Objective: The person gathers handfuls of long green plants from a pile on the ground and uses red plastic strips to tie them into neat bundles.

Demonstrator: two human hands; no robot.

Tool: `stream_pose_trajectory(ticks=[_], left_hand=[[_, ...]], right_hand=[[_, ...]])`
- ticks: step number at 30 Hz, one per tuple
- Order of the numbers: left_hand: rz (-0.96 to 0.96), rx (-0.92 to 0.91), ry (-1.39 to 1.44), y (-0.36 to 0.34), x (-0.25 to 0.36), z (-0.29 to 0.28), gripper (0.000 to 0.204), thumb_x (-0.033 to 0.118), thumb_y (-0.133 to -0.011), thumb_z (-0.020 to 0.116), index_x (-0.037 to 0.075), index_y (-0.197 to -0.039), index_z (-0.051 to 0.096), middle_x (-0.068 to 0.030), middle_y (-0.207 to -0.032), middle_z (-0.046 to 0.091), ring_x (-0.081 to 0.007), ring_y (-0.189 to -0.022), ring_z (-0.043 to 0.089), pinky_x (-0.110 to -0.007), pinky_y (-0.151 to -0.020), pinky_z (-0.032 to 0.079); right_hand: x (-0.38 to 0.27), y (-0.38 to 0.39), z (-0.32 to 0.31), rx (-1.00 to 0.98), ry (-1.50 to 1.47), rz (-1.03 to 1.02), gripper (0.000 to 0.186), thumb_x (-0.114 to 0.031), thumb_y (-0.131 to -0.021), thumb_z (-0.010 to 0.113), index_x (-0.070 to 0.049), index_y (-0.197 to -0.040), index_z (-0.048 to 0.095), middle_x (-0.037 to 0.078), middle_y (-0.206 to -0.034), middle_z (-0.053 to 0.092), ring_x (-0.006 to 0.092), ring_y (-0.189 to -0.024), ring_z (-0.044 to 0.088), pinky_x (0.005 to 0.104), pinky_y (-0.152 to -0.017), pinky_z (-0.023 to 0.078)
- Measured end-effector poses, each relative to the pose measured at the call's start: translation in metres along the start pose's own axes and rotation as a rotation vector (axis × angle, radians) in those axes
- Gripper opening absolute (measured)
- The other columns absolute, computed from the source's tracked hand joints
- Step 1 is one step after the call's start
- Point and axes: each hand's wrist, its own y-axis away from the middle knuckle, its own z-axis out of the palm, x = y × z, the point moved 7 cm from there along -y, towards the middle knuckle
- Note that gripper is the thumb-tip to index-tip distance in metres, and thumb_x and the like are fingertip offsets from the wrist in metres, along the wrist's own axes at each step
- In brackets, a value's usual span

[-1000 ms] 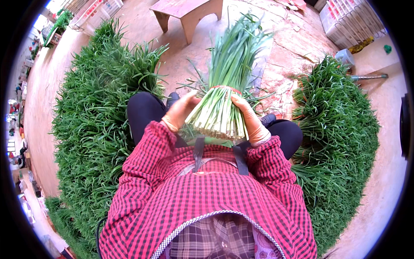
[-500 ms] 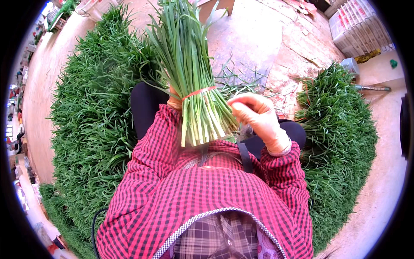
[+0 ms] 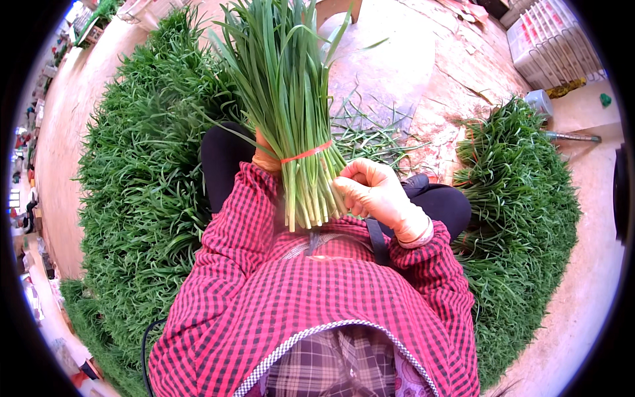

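A: Pinkish floor point(image 3: 59, 172) around you, loose leaves point(image 3: 374, 142) scattered ahead. Guessing you were tidying the bundle's point(image 3: 309, 182) stems?

B: Seemed so. Your right hand point(image 3: 380, 193) had thumb and finger pressed together at its edge; couldn't tell if they'd caught a stem. Your left hand point(image 3: 266, 157) was behind it, fingers hidden, so can't say how tight.

A: Next move probably called for a steady bundle, light tug. Count?

B: One bundle above your lap, one red band point(image 3: 306, 153) round it, one left heap point(image 3: 145, 178), one right heap point(image 3: 522, 198).
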Motion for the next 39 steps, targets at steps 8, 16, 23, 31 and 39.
stream_pose_trajectory(ticks=[8, 16, 23, 31, 39], left_hand=[[0.026, -0.045, 0.008, 0.001, 0.012, -0.022, 0.063, 0.051, -0.094, 0.054, 0.011, -0.142, 0.045, -0.0135, -0.134, 0.057, -0.0314, -0.113, 0.062, -0.053, -0.09, 0.055], [0.254, 0.013, -0.09, 0.01, 0.069, -0.011, 0.055, 0.047, -0.097, 0.05, 0.007, -0.134, 0.054, -0.0114, -0.13, 0.06, -0.0306, -0.113, 0.062, -0.048, -0.097, 0.051], [0.407, 0.144, -0.113, 0.033, 0.109, -0.034, 0.053, 0.046, -0.097, 0.05, 0.007, -0.133, 0.055, -0.0116, -0.129, 0.061, -0.0303, -0.113, 0.062, -0.048, -0.098, 0.051], [0.372, 0.304, -0.079, 0.024, 0.09, -0.052, 0.051, 0.044, -0.098, 0.05, 0.007, -0.132, 0.056, -0.0118, -0.127, 0.062, -0.0299, -0.113, 0.062, -0.047, -0.098, 0.051], [0.32, 0.423, -0.061, 0.015, 0.052, -0.013, 0.037, 0.04, -0.096, 0.055, 0.007, -0.108, 0.067, -0.0076, -0.098, 0.071, -0.022, -0.088, 0.069, -0.038, -0.083, 0.057]], right_hand=[[-0.012, 0.005, 0.012, -0.209, -0.059, 0.087, 0.016, -0.022, -0.093, 0.067, -0.007, -0.09, 0.063, 0.001, -0.062, 0.06, 0.0059, -0.048, 0.053, 0.0209, -0.045, 0.043], [-0.02, 0.068, -0.029, -0.432, 0.035, 0.172, 0.016, -0.015, -0.092, 0.069, -0.004, -0.091, 0.059, 0.0, -0.072, 0.061, 0.0079, -0.064, 0.058, 0.024, -0.057, 0.046], [-0.018, 0.1, -0.16, 0.142, 0.161, 0.03, 0.01, -0.01, -0.088, 0.067, -0.004, -0.087, 0.059, 0.004, -0.061, 0.062, 0.0095, -0.047, 0.056, 0.0204, -0.043, 0.042], [-0.05, 0.023, -0.058, 0.206, 0.52, -0.494, 0.032, -0.015, -0.087, 0.072, -0.004, -0.116, 0.064, 0.003, -0.093, 0.066, 0.0149, -0.086, 0.065, 0.0276, -0.077, 0.052], [-0.106, -0.009, 0.036, 0.21, 0.789, -0.905, 0.028, -0.015, -0.081, 0.074, -0.009, -0.107, 0.065, 0.01, -0.099, 0.064, 0.0291, -0.092, 0.065, 0.0344, -0.08, 0.053]])
